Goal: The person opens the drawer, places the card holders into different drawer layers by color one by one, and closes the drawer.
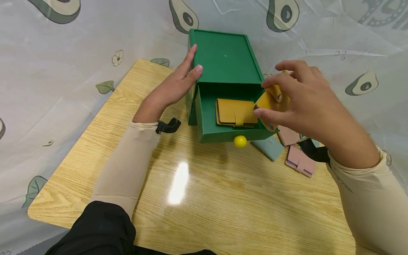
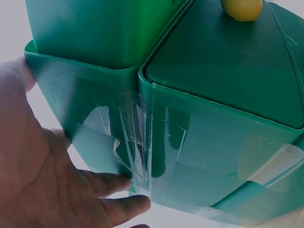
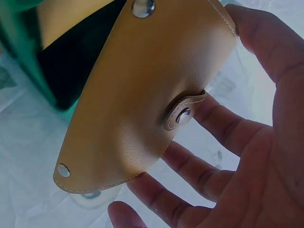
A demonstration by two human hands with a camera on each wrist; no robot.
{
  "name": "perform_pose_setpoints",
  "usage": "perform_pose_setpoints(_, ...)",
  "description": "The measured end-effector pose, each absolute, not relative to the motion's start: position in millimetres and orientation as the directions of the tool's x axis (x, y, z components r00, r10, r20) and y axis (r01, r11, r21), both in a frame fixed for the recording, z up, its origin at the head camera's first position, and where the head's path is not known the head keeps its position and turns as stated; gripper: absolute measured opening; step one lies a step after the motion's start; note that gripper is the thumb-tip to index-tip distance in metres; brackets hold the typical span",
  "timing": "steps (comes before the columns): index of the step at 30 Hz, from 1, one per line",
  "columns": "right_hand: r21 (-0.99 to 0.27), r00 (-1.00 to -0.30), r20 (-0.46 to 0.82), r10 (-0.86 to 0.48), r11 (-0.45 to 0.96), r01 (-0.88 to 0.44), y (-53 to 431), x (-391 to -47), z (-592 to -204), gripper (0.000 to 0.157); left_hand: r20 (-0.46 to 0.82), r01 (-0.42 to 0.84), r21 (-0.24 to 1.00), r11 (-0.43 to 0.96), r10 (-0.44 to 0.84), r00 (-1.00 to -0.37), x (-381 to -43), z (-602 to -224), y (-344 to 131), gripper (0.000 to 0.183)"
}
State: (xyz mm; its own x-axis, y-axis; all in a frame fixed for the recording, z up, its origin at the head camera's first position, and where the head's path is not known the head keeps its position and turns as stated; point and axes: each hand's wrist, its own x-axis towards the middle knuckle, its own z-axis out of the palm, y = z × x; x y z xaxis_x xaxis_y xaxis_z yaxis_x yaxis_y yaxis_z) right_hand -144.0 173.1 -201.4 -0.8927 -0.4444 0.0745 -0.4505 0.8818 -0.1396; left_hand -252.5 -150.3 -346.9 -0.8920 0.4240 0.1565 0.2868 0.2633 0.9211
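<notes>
Fingers of my right hand (image 1: pixel 306 99) grip a tilted yellow leathery wallet (image 1: pixel 269 101), green plastic drawer (image 1: pixel 218 137) to their left.

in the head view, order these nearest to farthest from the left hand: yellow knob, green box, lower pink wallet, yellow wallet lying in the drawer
From the left hand:
1. Green box, right beside the hand
2. Yellow wallet, inside the open drawer
3. Yellow knob, on the drawer's front
4. Lower pink wallet, rightward on the table
</notes>
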Motion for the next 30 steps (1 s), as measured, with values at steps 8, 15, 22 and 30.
perform_pose_setpoints(8,-0.158,-0.887,0.066,-0.456,0.873,-0.461,148.1,-148.5,-204.7,0.059,0.172,0.3,0.922,0.245,0.434,-0.884,-251.1,-348.1,-145.9,0.072)
perform_pose_setpoints(15,-0.148,-0.89,0.055,-0.453,0.878,-0.456,136.0,-150.9,-209.4,0.062,0.18,0.307,0.922,0.235,0.44,-0.88,-250.7,-347.3,-143.9,0.071)
perform_pose_setpoints(22,-0.127,-0.888,0.012,-0.459,0.88,-0.457,123.8,-157.2,-216.4,0.064,0.168,0.297,0.92,0.255,0.428,-0.888,-250.1,-350.6,-149.2,0.071)
perform_pose_setpoints(30,-0.103,-0.886,-0.022,-0.463,0.883,-0.458,111.6,-165.3,-222.7,0.064,0.122,0.276,0.913,0.302,0.444,-0.888,-252.1,-350.3,-162.1,0.072)
